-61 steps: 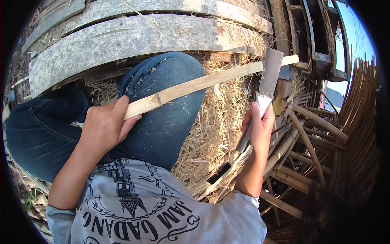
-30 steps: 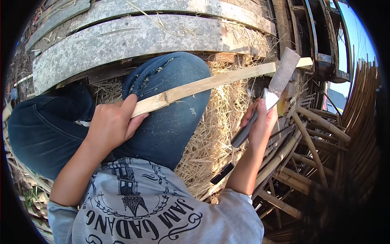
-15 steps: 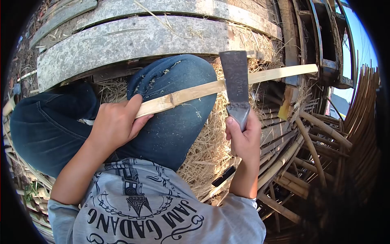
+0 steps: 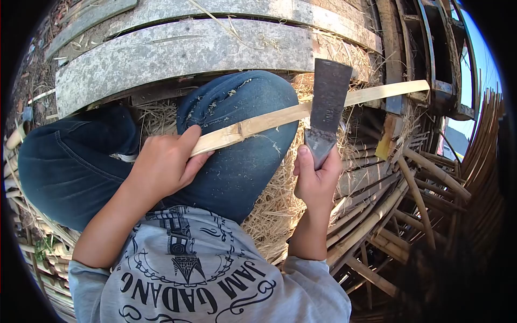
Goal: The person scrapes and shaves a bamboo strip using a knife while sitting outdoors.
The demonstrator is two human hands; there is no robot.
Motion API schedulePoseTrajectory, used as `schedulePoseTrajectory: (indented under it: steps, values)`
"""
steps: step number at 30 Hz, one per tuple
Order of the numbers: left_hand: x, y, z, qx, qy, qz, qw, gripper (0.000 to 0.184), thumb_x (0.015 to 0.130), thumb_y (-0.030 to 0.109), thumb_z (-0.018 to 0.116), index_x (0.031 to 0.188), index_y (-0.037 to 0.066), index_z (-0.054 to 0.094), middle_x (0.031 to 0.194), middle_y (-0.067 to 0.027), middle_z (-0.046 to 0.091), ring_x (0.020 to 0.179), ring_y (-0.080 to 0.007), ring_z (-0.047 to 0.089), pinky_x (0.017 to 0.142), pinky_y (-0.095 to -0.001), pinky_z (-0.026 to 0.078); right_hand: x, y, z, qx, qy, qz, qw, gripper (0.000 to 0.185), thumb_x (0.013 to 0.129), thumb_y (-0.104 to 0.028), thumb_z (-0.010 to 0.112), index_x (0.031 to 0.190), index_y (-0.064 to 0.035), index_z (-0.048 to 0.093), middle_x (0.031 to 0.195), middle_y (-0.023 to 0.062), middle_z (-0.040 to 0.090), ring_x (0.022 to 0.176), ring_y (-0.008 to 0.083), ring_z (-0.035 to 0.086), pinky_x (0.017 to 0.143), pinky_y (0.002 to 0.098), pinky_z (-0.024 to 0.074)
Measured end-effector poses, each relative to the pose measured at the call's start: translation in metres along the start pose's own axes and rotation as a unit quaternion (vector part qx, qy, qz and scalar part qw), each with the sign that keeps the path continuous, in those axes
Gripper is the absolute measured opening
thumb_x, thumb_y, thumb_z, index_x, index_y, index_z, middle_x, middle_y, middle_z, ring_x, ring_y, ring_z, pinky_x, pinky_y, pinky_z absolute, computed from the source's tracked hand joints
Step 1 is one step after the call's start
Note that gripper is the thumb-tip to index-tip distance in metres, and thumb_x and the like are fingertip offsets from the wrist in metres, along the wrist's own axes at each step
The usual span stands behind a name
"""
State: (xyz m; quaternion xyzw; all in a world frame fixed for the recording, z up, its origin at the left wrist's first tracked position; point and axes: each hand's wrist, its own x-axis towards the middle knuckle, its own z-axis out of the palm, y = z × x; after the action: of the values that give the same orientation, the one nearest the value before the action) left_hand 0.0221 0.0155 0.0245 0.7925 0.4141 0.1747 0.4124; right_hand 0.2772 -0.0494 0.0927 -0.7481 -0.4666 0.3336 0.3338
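Ground (image 4: 40, 65) w/ lots of shavings (image 4: 273, 207) on it.
Shavings are pale & dry, in a big messy pile, some in bright sun. Long gray spotty boards (image 4: 188, 53) go across the far side, w/ gaps btwn & a few curly bits (image 4: 265, 41) on top. Bamboo poles (image 4: 370, 218) lie R of the pile.

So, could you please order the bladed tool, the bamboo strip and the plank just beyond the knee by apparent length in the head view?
1. Plank
2. Bamboo strip, partly hidden
3. Bladed tool, clearly shortest
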Motion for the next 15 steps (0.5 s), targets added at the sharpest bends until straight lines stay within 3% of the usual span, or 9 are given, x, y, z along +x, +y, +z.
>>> schedulePoseTrajectory:
  steps: [3,5,7,9,10,15]
  values:
    - [0.004,0.002,-0.011,-0.077,-0.058,-0.031,0.995,0.027,0.093,0.025,0.062,0.085,0.002,0.052,0.058,-0.0179,0.056,0.056,-0.0405,0.058,0.053,-0.048,0.044,-0.007,-0.001,0.024,0.085,0.033,0.015,0.996,0.019,0.089,-0.007,0.067,0.103,0.002,0.058,0.069,0.0058,0.062,0.06,0.0065,0.057,0.055,0.0227,0.0435]
    - [0.007,0.006,-0.021,-0.126,-0.099,-0.059,0.985,0.027,0.094,0.025,0.06,0.084,0.001,0.053,0.059,-0.0181,0.055,0.056,-0.0392,0.057,0.055,-0.0466,0.043,-0.008,-0.001,0.033,-0.014,0.074,-0.042,0.996,0.021,0.088,-0.009,0.068,0.102,0.0017,0.059,0.071,0.0076,0.064,0.062,0.009,0.06,0.057,0.0247,0.0463]
    - [0.008,0.009,-0.026,-0.17,-0.142,-0.085,0.971,0.029,0.096,0.025,0.058,0.084,0.0,0.054,0.059,-0.0183,0.054,0.056,-0.038,0.057,0.056,-0.0451,0.043,-0.006,-0.001,0.034,-0.01,0.089,-0.031,0.995,0.022,0.087,-0.012,0.07,0.1,0.0017,0.059,0.073,0.0094,0.066,0.063,0.0121,0.063,0.059,0.027,0.0486]
    - [0.006,0.01,-0.023,-0.233,-0.159,-0.091,0.955,0.031,0.099,0.027,0.055,0.085,-0.001,0.055,0.061,-0.0173,0.052,0.056,-0.0306,0.054,0.058,-0.0407,0.042,-0.005,-0.002,0.034,0.0,0.084,-0.01,0.996,0.021,0.087,-0.013,0.069,0.098,0.0016,0.059,0.073,0.0103,0.066,0.063,0.0138,0.064,0.059,0.028,0.049]
    - [0.003,0.008,-0.02,-0.251,-0.165,-0.096,0.949,0.033,0.099,0.029,0.055,0.086,-0.001,0.055,0.062,-0.0137,0.049,0.057,-0.0229,0.049,0.058,-0.0375,0.041,-0.004,-0.003,0.033,0.001,0.079,-0.013,0.997,0.021,0.088,-0.014,0.069,0.097,0.0015,0.059,0.073,0.0117,0.066,0.063,0.0149,0.065,0.059,0.0283,0.049]
    - [-0.003,0.013,-0.013,-0.257,-0.146,-0.095,0.951,0.037,0.095,0.032,0.061,0.082,0.0,0.051,0.06,-0.0076,0.046,0.057,-0.0162,0.044,0.055,-0.0344,0.038,-0.002,-0.005,0.029,-0.025,0.082,-0.075,0.993,0.023,0.089,-0.017,0.069,0.096,0.0007,0.058,0.072,0.0145,0.066,0.064,0.0192,0.066,0.059,0.031,0.0496]
